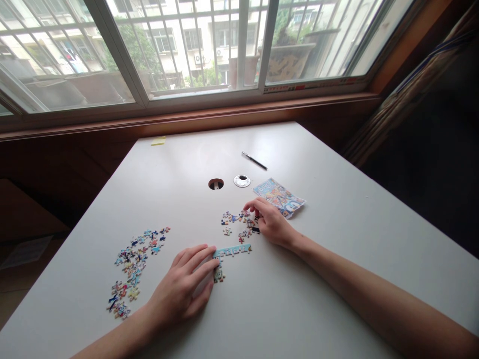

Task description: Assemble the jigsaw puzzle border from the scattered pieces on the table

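A partly joined strip of jigsaw puzzle (234, 251) lies on the white table, light blue along its upper edge, with a short arm running down at its left end. My left hand (187, 281) rests on that left corner, fingers stretched out and covering part of it. Farther up and to the right, my right hand (272, 222) hovers over a small cluster of loose puzzle pieces (245, 232). Its fingers are bent, with a gap between fingertips and thumb, and no piece shows in them. Beside it lies a colourful picture sheet (279, 196), its lower corner near the knuckles.
A larger scatter of loose puzzle pieces (136, 264) lies left of my left hand. Toward the back are a pen (254, 160), a round cable hole (216, 184), its silver cover (239, 182) and a yellow sticky note (158, 140). Beyond the table is a barred window (194, 50).
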Available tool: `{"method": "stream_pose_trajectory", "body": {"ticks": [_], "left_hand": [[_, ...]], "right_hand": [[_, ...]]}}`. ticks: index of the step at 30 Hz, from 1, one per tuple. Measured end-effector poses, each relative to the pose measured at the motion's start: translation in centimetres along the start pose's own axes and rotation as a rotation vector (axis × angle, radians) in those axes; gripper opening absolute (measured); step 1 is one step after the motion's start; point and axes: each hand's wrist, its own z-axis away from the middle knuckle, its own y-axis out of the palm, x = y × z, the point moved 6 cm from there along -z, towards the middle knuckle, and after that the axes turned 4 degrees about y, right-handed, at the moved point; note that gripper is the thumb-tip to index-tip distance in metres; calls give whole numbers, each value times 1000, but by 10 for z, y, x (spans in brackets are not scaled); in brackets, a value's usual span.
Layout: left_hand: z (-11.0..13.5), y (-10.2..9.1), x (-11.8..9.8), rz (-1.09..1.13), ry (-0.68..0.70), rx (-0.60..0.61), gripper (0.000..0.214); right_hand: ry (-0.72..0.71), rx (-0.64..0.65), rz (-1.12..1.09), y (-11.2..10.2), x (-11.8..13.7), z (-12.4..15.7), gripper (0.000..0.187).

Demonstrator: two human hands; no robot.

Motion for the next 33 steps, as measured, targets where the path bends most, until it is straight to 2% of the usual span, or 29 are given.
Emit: {"method": "stream_pose_trajectory", "body": {"ticks": [19, 21, 27, 29, 33], "left_hand": [[0, 2, 2, 4, -6, 15, 40], [0, 3, 2, 5, -9, 21, 41], [2, 4, 2, 3, -6, 28, 41], [2, 4, 2, 4, -6, 28, 41], [1, 3, 1, 2, -3, 17, 42]], "right_hand": [[22, -31, -21, -3, -2, 0, 56], [53, -89, -72, -7, -7, -1, 51], [236, -355, -408, -26, -27, -3, 32], [262, -325, -348, -35, -27, -8, 31], [259, -16, 54, -48, -23, -18, 29]]}}
